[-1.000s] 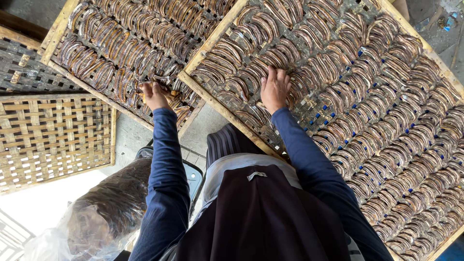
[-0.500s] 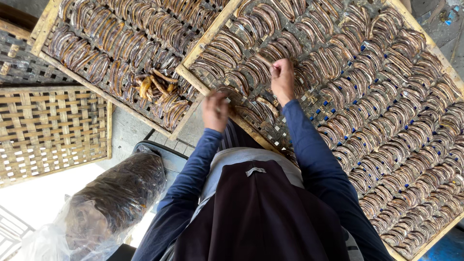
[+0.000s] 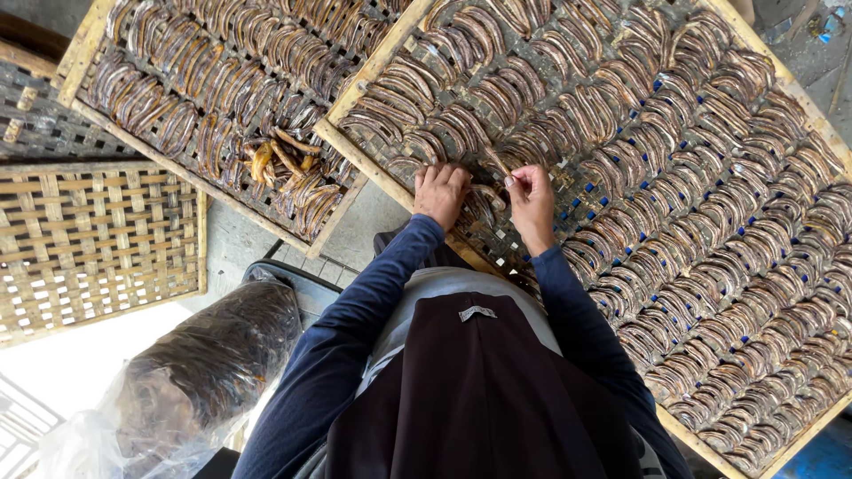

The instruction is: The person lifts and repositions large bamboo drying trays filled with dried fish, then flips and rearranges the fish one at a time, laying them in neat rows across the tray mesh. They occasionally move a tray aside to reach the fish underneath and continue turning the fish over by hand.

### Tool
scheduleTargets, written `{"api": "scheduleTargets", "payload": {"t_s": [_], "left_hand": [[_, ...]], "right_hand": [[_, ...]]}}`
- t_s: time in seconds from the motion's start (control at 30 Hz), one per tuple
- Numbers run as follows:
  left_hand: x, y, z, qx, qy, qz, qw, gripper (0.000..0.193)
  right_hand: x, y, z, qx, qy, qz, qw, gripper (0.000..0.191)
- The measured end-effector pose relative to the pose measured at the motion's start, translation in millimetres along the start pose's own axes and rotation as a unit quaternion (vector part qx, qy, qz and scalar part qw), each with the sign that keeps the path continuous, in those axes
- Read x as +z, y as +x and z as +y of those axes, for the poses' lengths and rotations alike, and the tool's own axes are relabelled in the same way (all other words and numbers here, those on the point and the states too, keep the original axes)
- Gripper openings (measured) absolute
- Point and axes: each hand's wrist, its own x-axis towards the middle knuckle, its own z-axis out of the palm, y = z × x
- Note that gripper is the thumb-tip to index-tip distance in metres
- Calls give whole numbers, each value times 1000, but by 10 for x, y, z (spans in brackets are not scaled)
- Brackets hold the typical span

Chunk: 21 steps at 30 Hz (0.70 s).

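Head view, looking straight down, recorded left to right. At far left a woven bamboo mat lay flat on pale concrete floor, with a darker slatted rack just above it at the picture's edge. Below the mat, a clear plastic bag packed with dark curved pieces rested on the floor, touching a grey crate rim. Upper left held a wood-framed mesh tray, tilted in the picture, filled with rows of curved dried fish; a small loose heap of yellower pieces lay unsorted near its lower corner. A strip of bare concrete showed between that tray and the next. The left hand lay palm down on the near edge of the large tray, fingers together and curled over the fish, seemingly pressing them; what was under the fingertips could not be told. Just beside it, nearly touching, the right hand pinched one thin fish piece between thumb and forefinger, other fingers curled in. That piece sat at the near edge of the large tray, between the two hands. Both arms wore dark blue sleeves over a dark apron. The large tray ran on to the right edge, covered in close arched rows on a mesh with blue flecks. Blue ground showed at bottom right, grey rubble-strewn floor at top right. Daylight, outdoor yard.
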Motion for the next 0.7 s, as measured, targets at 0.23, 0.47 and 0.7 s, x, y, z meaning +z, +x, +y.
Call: {"api": "scheduleTargets", "payload": {"t_s": [0.23,0.47,0.7], "left_hand": [[-80,11,62,30,-90,4,996,13],[-82,108,50,-44,-144,-124,981,20],[-24,67,153,29,-1,-39,999,30]], "right_hand": [[-44,-46,20,-65,-68,54,994,14],[-40,-63,-20,-69,-43,52,995,13],[-49,-115,-118,-55,-84,-33,994,15]]}}
